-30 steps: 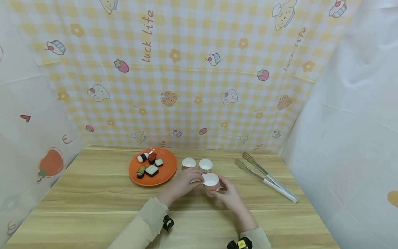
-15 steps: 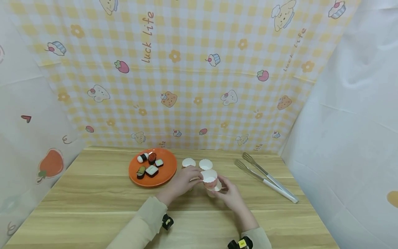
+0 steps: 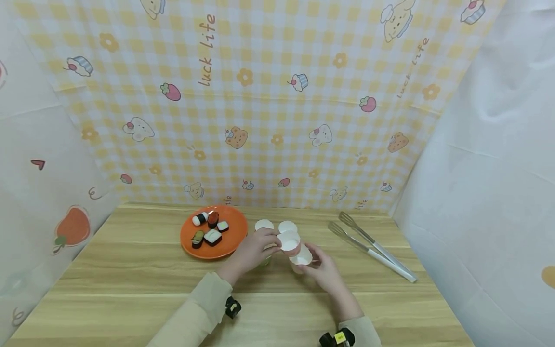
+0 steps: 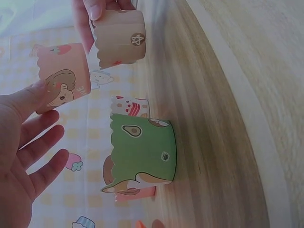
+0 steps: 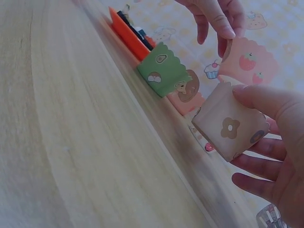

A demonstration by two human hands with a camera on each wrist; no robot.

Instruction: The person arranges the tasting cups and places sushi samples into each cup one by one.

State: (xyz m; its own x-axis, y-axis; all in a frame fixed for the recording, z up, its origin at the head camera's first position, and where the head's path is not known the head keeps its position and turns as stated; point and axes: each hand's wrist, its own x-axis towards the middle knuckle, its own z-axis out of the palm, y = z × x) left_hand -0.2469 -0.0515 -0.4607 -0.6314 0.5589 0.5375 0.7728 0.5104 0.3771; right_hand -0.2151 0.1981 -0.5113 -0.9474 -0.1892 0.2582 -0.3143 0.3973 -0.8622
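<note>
My left hand [image 3: 257, 250] pinches the scalloped rim of a pink paper cupcake cup [image 4: 66, 78] printed with strawberries and a cartoon figure. A beige paper cupcake cup [image 5: 230, 121], with a brown flower on its side, is gripped by my right hand [image 3: 323, 271] between thumb and fingers. In the head view the pink cup is above and slightly left of the beige one; the wrist views show them apart. A green cupcake cup [image 4: 142, 152] with an avocado print stands on the table, mostly hidden by my left hand in the head view.
Two more cups, one at back left [image 3: 264, 224] and one at back right [image 3: 288, 226], stand behind my hands. An orange plate [image 3: 234, 236] with several sushi pieces is at left. Metal tongs [image 3: 373, 250] lie at right. A patterned cloth [image 3: 277, 111] hangs behind the table.
The pink cup has come up out of the beige cup and shifted left with my left hand. My right hand has stayed nearly in place, and the beige cup's opening now shows.
</note>
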